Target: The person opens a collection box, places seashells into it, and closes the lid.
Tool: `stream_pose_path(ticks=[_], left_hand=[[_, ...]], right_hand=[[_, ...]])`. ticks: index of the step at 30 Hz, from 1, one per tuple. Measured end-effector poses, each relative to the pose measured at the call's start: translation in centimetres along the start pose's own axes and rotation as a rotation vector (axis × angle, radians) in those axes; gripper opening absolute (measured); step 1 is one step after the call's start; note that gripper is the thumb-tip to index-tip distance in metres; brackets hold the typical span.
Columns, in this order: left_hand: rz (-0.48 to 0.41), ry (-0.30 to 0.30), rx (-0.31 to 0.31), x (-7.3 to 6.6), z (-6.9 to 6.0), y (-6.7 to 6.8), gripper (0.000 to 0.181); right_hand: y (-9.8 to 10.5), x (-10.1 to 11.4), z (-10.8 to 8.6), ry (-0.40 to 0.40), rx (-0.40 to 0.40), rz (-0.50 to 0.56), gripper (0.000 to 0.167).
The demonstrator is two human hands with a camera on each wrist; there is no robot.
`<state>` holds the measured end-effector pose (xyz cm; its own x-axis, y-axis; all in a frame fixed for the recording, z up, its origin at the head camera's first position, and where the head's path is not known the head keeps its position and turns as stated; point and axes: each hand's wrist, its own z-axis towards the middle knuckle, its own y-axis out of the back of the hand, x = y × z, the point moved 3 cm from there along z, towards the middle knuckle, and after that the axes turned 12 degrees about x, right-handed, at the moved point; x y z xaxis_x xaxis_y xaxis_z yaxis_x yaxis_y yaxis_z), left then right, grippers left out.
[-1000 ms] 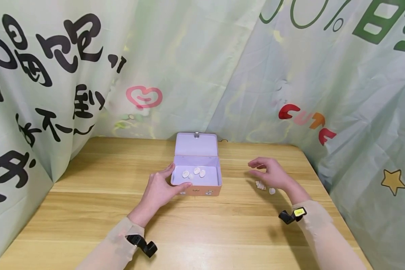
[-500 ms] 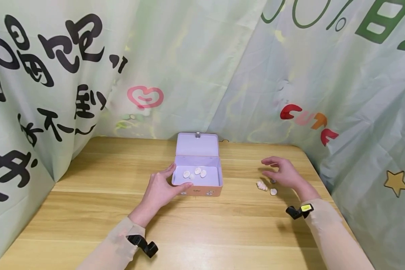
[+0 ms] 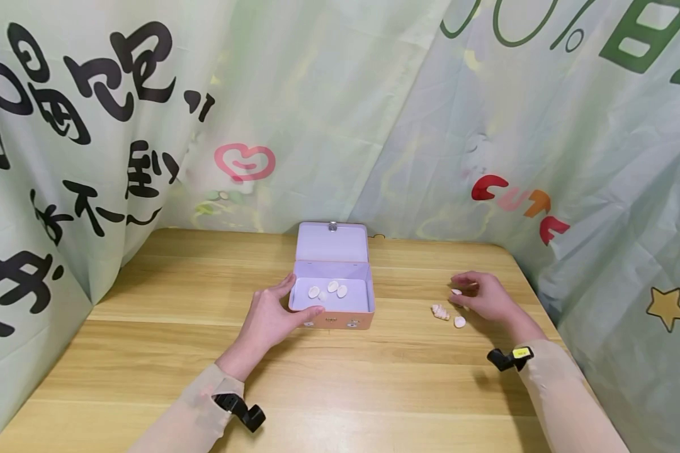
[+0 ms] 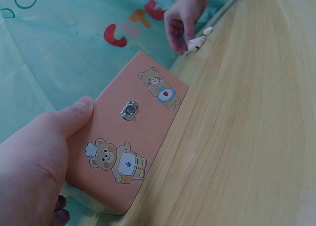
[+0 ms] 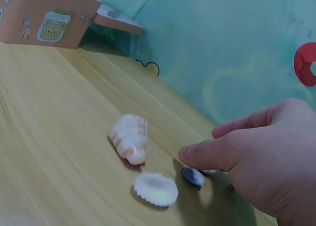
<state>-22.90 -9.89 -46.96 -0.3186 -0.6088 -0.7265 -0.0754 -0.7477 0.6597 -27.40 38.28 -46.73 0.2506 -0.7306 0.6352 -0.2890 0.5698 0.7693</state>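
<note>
The left hand (image 3: 269,314) grips the front left corner of a small tin box (image 3: 340,319), thumb on its orange front. In the left wrist view, the thumb of that hand (image 4: 37,159) lies along the bear-printed face of the box (image 4: 111,124). Several pale shells (image 3: 342,291) lie inside the lilac interior. The right hand (image 3: 490,299) hovers low over shells at the right, fingers loosely bent. Below its thumb in the right wrist view, a dark shell (image 5: 193,177) lies beside the hand (image 5: 271,152). A spiral shell (image 5: 130,139) and a white ribbed shell (image 5: 156,189) are nearby.
The lid (image 3: 332,243) of the box stands raised at the back. A printed curtain (image 3: 317,113) hangs behind and along both sides of the wooden table (image 3: 340,384). Each wrist wears a small black camera.
The right hand has moved rightward, away from the box, and lower over the shells; the spiral and white shells came into fuller view. The left hand keeps its grip on the box.
</note>
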Motion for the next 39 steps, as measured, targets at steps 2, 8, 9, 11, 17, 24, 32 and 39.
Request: stream_pose_path(ticks=[2,8,9,11,17,24,32,39], left_hand=[[0.0,-0.002,0.0,0.0,0.0,0.0,0.11],[-0.001,-0.006,0.003,0.0,0.1,0.0,0.11],[-0.001,-0.006,0.004,0.0,0.1,0.0,0.11],[0.0,-0.001,0.004,0.0,0.1,0.0,0.11],[0.0,0.01,0.01,-0.2,0.0,0.1,0.11],[-0.02,0.012,0.02,-0.2,0.0,0.0,0.109],[-0.015,0.001,0.015,-0.3,0.1,0.1,0.109],[-0.008,0.019,0.015,-0.3,0.0,0.1,0.107]], right_hand=[[0.0,-0.2,-0.2,-0.003,-0.005,-0.004,0.041],[-0.1,-0.6,-0.5,-0.015,-0.02,-0.035,0.036],[-0.2,-0.7,-0.5,-0.015,-0.025,-0.041,0.035],[-0.2,-0.7,-0.4,-0.015,-0.031,-0.047,0.033],[-0.4,-0.7,0.0,-0.009,-0.017,-0.047,0.024],[-0.3,-0.5,0.1,0.01,-0.005,-0.06,0.021],[0.3,1.0,0.2,0.032,-0.025,-0.097,0.019],[0.5,3.3,0.6,0.055,0.004,-0.096,0.025]])
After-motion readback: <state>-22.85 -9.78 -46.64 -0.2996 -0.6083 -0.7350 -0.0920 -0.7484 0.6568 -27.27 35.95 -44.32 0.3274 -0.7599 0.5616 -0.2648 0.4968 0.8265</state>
